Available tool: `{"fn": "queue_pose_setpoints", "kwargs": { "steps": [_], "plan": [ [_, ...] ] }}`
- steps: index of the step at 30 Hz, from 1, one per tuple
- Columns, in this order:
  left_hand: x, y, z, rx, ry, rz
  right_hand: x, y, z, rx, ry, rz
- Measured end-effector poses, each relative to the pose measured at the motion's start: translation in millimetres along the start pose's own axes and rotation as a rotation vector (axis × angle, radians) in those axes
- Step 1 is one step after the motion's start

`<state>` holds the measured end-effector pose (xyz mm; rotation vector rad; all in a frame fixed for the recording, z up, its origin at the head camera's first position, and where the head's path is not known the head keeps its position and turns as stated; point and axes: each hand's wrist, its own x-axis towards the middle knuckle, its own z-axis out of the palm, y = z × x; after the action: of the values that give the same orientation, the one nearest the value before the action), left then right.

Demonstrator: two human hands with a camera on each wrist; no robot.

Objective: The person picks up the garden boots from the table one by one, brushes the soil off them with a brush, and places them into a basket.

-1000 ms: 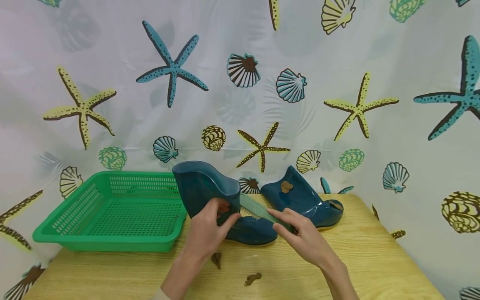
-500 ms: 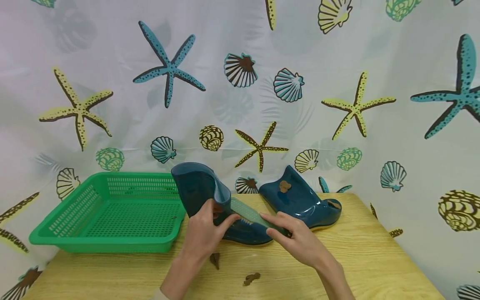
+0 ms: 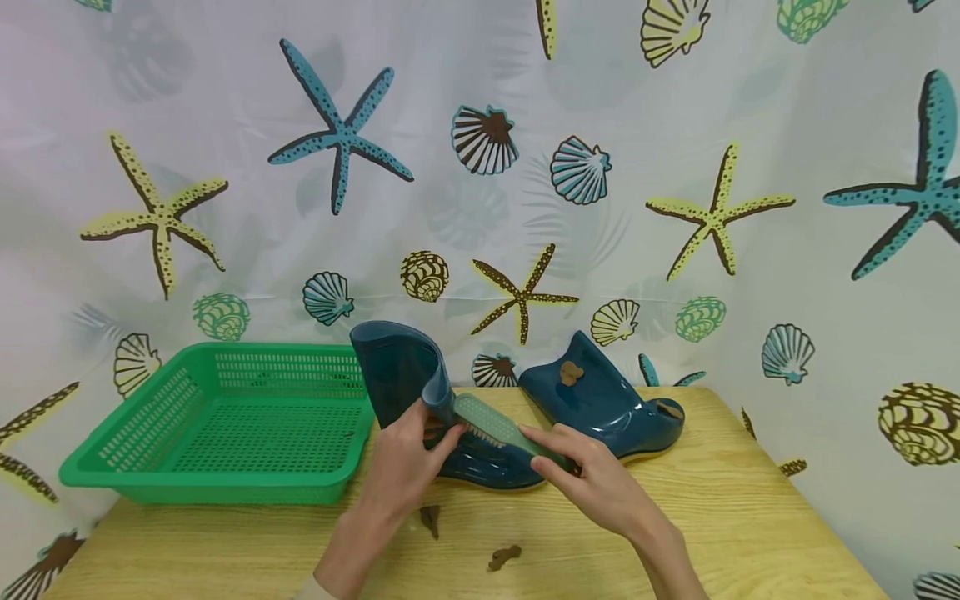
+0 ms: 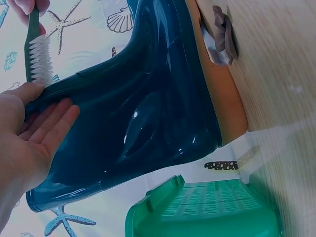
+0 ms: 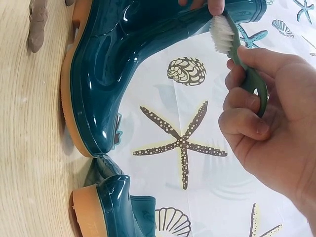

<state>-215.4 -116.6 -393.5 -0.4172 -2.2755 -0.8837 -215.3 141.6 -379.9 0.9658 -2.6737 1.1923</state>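
While the left hand (image 3: 408, 462) holds the near blue boot (image 3: 420, 392) by its shaft, thumb on the front edge and fingers flat along the side, the right hand (image 3: 600, 483) grips a green brush (image 3: 498, 429) with fingers curled round the handle. Bristles touch the shaft's front edge, right by the left thumb. Left wrist view shows the same: fingers (image 4: 49, 126) straight against the glossy shaft, white bristles just above the thumb tip. Boot stands on the wooden table (image 3: 750, 517) at centre, orange-tan sole down, toe pointing right. Second blue boot (image 3: 600, 404) sits behind and to the right, a brown clump (image 3: 572, 372) stuck on its shaft, another on its toe. Two brown bits (image 3: 504, 557) lie on the table in front of the near boot, between the forearms. Green mesh basket (image 3: 217, 483) stands at the left, just beside the held boot. Backdrop is a starfish-and-shell curtain (image 3: 675, 167).
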Motion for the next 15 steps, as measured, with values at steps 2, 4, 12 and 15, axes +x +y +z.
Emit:
{"fn": "queue_pose_setpoints", "kwargs": {
  "steps": [2, 4, 12, 15],
  "plan": [
    [0.1, 0.1, -0.7, 0.030, 0.002, 0.003, 0.0, -0.1, 0.1, -0.003, 0.006, -0.004],
    [0.0, 0.1, -1.2, 0.058, 0.011, 0.010, -0.2, -0.4, -0.3, -0.010, 0.011, -0.006],
    [-0.1, 1.5, -3.2, 0.028, 0.007, -0.023, -0.8, -0.6, -3.5, -0.043, -0.004, 0.013],
    [0.2, 1.7, -4.3, -0.003, -0.014, -0.036, -0.9, 0.0, -4.5, -0.048, -0.011, 0.015]
  ]
}}
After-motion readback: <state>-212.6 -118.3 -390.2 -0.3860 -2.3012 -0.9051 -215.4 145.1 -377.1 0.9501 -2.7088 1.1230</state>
